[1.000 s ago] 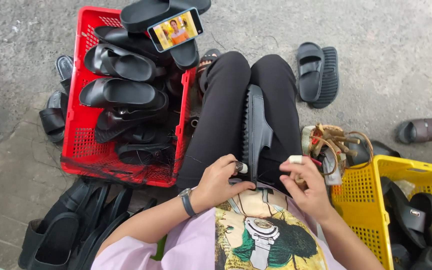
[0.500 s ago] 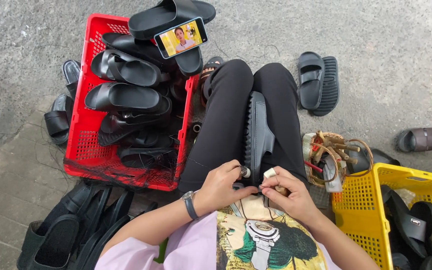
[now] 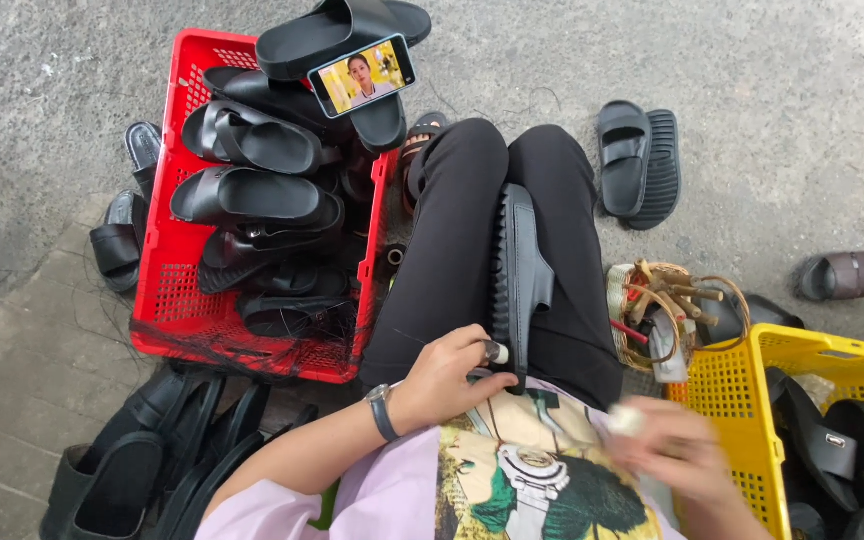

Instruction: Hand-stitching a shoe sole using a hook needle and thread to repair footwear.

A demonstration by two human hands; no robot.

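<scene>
I sit with a black slide sandal (image 3: 520, 280) standing on its edge between my thighs. My left hand (image 3: 449, 374) grips the sandal's near end, with a small dark round piece pinched at the fingertips. A watch is on that wrist. My right hand (image 3: 674, 447) is blurred, off the sandal to the right over my lap, holding a small pale object whose kind I cannot tell.
A red crate (image 3: 180, 315) of black sandals with a phone (image 3: 362, 74) propped on top stands left. A yellow crate (image 3: 722, 395) with sandals is at the right, a small woven basket (image 3: 664, 310) beside it. Loose sandals (image 3: 640, 162) lie on the concrete.
My right hand has pulled away from the sandal's near end toward the right, still holding the small pale object. The left hand stays on the sandal.
</scene>
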